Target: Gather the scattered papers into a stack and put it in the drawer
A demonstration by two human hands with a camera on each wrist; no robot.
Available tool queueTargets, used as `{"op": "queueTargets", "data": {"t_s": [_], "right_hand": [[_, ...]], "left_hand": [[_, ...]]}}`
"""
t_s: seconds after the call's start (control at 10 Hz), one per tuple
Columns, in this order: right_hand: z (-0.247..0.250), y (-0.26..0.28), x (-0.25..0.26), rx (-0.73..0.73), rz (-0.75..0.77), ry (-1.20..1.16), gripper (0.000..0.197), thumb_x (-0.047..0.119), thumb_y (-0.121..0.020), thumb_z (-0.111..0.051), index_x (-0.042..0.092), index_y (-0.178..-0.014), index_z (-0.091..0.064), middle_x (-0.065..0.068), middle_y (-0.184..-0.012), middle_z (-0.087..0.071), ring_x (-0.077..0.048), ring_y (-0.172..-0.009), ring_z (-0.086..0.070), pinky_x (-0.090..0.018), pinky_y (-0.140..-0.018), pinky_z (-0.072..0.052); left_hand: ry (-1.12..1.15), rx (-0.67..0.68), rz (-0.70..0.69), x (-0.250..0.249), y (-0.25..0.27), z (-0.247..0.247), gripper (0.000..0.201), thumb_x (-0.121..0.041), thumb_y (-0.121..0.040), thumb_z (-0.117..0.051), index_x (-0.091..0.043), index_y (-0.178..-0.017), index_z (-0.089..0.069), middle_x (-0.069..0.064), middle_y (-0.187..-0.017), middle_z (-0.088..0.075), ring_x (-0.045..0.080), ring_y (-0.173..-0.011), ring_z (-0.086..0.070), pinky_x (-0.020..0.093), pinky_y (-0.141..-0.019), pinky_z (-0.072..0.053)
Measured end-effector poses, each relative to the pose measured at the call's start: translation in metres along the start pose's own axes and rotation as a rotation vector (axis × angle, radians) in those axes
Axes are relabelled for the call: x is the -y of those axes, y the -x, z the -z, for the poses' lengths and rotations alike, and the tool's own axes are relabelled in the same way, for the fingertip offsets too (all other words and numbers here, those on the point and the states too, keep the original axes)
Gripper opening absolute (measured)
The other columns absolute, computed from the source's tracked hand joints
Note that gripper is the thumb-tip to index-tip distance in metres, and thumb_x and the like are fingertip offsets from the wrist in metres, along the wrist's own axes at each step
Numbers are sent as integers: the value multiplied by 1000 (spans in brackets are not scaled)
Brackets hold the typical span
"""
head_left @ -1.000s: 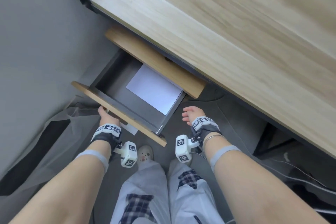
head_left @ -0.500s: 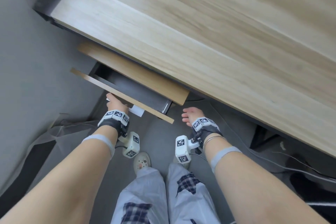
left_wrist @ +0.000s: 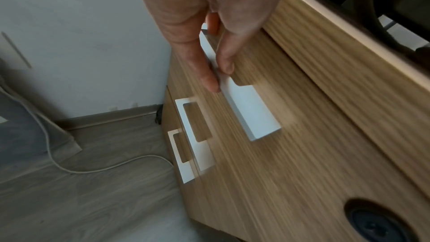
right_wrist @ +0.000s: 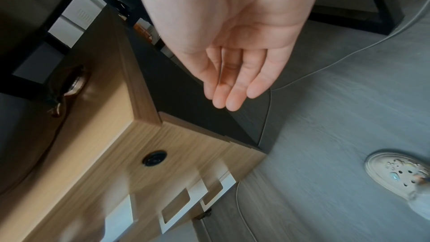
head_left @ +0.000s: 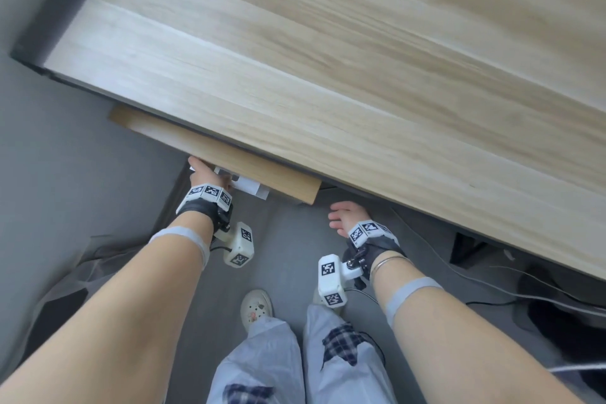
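Observation:
The top drawer [left_wrist: 302, 135] of the wooden cabinet [head_left: 229, 157] under the desk is pushed in, so the papers are hidden inside. My left hand [head_left: 205, 174] [left_wrist: 220, 76] pinches the drawer's white handle [left_wrist: 251, 113] [head_left: 249, 188] between thumb and fingers. Beside the cabinet's right corner, my right hand [head_left: 344, 216] [right_wrist: 232, 80] hangs relaxed with its fingers straight and holds nothing.
The light wooden desk top [head_left: 328, 75] overhangs the cabinet. Two lower drawers carry white handles [left_wrist: 195, 132]. A round black lock [right_wrist: 154, 157] sits on the top drawer front. Cables [head_left: 492, 289] trail over the grey floor at the right; a wall stands at the left.
The drawer has slid from wide open to fully in, hiding the white paper stack. My left hand went forward with the handle. The right hand has barely moved.

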State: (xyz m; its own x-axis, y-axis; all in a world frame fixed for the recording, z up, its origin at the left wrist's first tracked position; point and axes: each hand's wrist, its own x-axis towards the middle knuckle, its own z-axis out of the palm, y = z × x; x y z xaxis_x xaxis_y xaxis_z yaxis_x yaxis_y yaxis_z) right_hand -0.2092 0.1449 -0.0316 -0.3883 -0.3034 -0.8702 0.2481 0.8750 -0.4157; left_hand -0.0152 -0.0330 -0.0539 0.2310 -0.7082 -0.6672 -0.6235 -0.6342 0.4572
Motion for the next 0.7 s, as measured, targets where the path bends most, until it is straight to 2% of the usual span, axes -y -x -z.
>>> {"op": "queueTargets", "data": {"t_s": [0.1, 0.2, 0.3, 0.4, 0.5, 0.6, 0.7], "right_hand": [[6, -2, -1, 5, -1, -12, 18, 5, -92, -45, 17, -98, -56, 4, -73, -59, -9, -60, -55, -19, -55, -39], [13, -5, -3, 6, 4, -39, 17, 5, -93, -45, 15, -98, -56, 2, -73, -58, -9, -59, -54, -18, -53, -38], [17, -7, -5, 39, 6, -54, 15, 5, -93, -47, 15, -100, -56, 2, -73, -58, -9, -59, -55, -17, -51, -39], [20, -6, -6, 42, 18, -61, 15, 5, -93, -47, 16, -95, -57, 2, -74, -58, -8, -55, -57, -16, -50, -40], [27, 1, -5, 83, 32, -63, 23, 4, -93, -47, 21, -81, -57, 0, -75, -58, 2, -38, -60, -9, -39, -41], [34, 16, 3, 92, 43, -33, 28, 5, -95, -45, 24, -76, -54, 1, -75, -57, 7, -33, -56, -7, -36, -38], [37, 36, 11, 99, 58, -4, 31, 8, -96, -42, 23, -72, -52, 4, -72, -54, 0, -40, -56, -7, -37, -35]], "left_hand": [[6, -13, -6, -5, 4, -1, 66, 4, -82, -58, -6, -137, -23, 23, -128, -51, 32, -95, -60, 33, -70, -50], [40, -30, -26, -4, 8, 0, 58, 5, -83, -57, -7, -132, -29, 23, -127, -52, 30, -88, -58, 31, -68, -50], [23, -37, -31, -4, 10, 1, 58, 6, -81, -57, -7, -130, -30, 24, -125, -54, 33, -90, -60, 33, -68, -51], [-7, -25, -23, -3, 12, 0, 57, 2, -83, -56, -6, -132, -29, 23, -123, -56, 37, -100, -62, 34, -70, -50], [-53, 10, -2, -2, 23, -1, 60, -5, -86, -50, -16, -138, -25, 23, -124, -55, 39, -107, -60, 47, -86, -54], [-79, 79, 34, -1, 49, -6, 65, -7, -88, -43, -29, -143, -18, 18, -114, -55, 35, -98, -60, 51, -89, -53], [-76, 183, 44, -2, 85, -15, 62, -6, -89, -45, -24, -143, -19, 19, -105, -56, 35, -83, -63, 49, -82, -57]]}}
